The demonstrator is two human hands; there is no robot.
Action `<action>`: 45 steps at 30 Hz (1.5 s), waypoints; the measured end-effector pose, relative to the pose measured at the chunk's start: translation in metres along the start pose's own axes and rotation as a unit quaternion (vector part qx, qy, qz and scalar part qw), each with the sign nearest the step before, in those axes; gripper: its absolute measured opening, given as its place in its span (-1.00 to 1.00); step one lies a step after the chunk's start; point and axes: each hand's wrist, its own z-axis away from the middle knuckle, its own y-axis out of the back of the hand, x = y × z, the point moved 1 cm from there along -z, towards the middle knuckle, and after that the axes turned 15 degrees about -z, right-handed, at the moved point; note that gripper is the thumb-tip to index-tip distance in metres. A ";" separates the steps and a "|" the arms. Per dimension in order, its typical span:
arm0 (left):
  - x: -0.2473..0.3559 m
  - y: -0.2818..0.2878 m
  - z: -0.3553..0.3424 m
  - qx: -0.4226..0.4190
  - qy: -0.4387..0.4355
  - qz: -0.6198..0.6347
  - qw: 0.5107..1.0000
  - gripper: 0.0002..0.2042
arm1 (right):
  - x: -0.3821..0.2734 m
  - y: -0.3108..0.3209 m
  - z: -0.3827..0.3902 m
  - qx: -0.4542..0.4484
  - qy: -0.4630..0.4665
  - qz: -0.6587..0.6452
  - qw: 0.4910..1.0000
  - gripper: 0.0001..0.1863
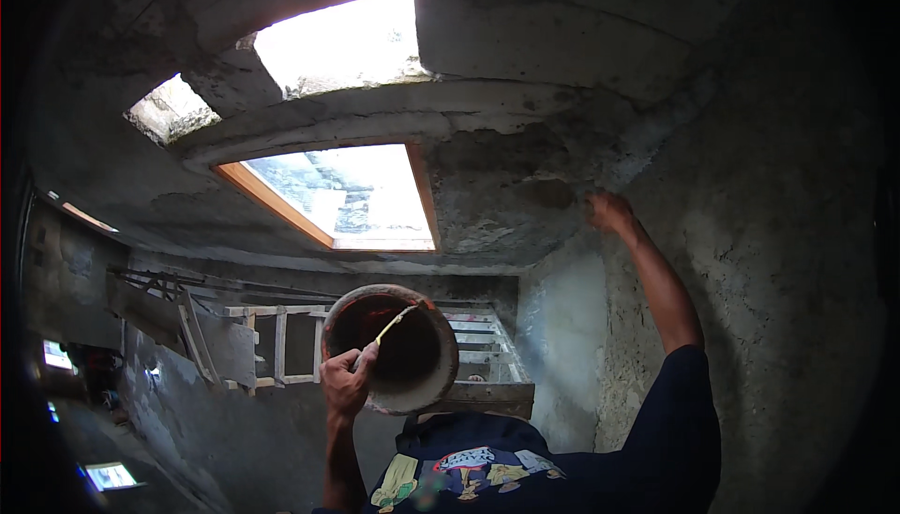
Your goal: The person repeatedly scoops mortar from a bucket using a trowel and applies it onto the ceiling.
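A round, smeared bucket (441, 387) hangs in front of my body, its mouth facing up and its inside dark. My left hand (347, 383) is closed at the bucket's left side, around a thin yellowish strip (394, 325) that crosses the mouth and looks like its handle. Up to the right, my right hand (607, 211) reaches to the rough grey wall (506, 200) near the corner. Its fingers are curled; what they hold, if anything, is too dark to make out. Beside that hand the wall shows a darker brownish patch (548, 193).
A wood-framed window (342, 197) lies left of my right hand, with bright openings (337, 45) above it. Below, ladder-like wooden frames (281, 345) and a slatted wooden platform (487, 336) stand behind the bucket. A bare plaster wall (769, 261) rises on the right.
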 end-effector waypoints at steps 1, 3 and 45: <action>0.003 -0.002 0.000 -0.015 0.002 0.003 1.000 -0.45 | 0.001 0.006 -0.002 0.022 -0.008 0.030 0.999 -0.40; 0.014 -0.002 0.002 -0.043 -0.002 0.003 0.999 -0.46 | 0.001 0.021 -0.005 0.050 -0.021 0.059 0.997 -0.35; 0.065 -0.044 0.048 -0.098 -0.135 0.114 0.979 -0.51 | -0.315 -0.141 0.211 -0.155 0.063 0.132 0.977 -0.77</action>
